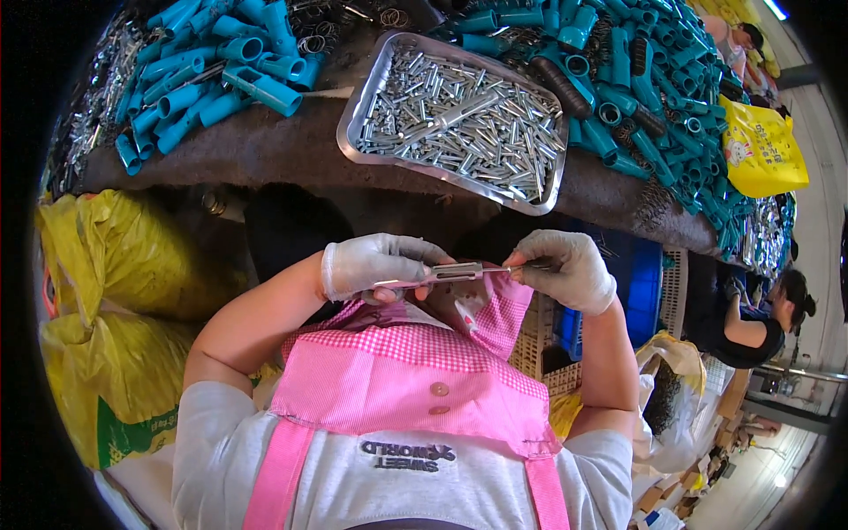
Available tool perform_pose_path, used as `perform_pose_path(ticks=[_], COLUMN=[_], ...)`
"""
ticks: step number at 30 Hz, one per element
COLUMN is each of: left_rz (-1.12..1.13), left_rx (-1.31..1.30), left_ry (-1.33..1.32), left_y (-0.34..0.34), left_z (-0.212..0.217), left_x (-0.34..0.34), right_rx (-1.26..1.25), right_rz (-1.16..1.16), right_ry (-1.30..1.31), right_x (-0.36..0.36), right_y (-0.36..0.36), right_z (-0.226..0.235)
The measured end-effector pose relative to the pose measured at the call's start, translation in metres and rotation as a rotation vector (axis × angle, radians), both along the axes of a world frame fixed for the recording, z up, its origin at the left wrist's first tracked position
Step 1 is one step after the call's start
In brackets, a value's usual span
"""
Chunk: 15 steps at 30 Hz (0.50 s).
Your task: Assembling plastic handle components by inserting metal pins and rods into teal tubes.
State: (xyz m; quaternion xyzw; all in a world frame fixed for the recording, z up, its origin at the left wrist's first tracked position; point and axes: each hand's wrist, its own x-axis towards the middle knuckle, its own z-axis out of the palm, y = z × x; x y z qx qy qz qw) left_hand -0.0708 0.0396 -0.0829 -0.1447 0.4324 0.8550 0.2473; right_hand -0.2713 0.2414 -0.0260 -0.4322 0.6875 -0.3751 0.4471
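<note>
My left hand [382, 265], in a whitish glove with some fingertips bare, is closed around a silver slotted metal tube [456, 272]. The tube lies roughly level in front of my chest and points right. My right hand [565, 272], gloved too, pinches a thin metal rod [500, 269] whose left end meets the tube's right end. How far the rod goes in I cannot tell. Something small and dark shows between the right fingers, too blurred to name. Beyond both hands, a metal tray [346, 132] full of small silver pins [459, 106] rests on the bench.
The dark cloth-covered bench [265, 146] carries heaps of teal plastic sleeves [256, 84], springs [558, 87] and metal parts. A yellow bag [761, 146] is at the right. Yellow sacks [124, 353] stand left; a blue crate [632, 274] is below the bench. A seated person [758, 322] works at right.
</note>
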Motion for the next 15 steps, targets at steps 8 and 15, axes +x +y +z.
perform_pose_path(ticks=[8, 15], left_rz=[-0.003, -0.057], left_rx=[0.022, 0.065], left_ry=[-0.009, 0.019], left_y=[0.003, 0.005], left_z=[-0.001, 0.002], left_x=[-0.003, -0.001], right_rx=[-0.025, 0.017], right_rz=[-0.038, -0.006], right_ry=[0.092, -0.244], right_x=[0.003, 0.007], right_y=[0.003, 0.002], right_z=[0.003, -0.015])
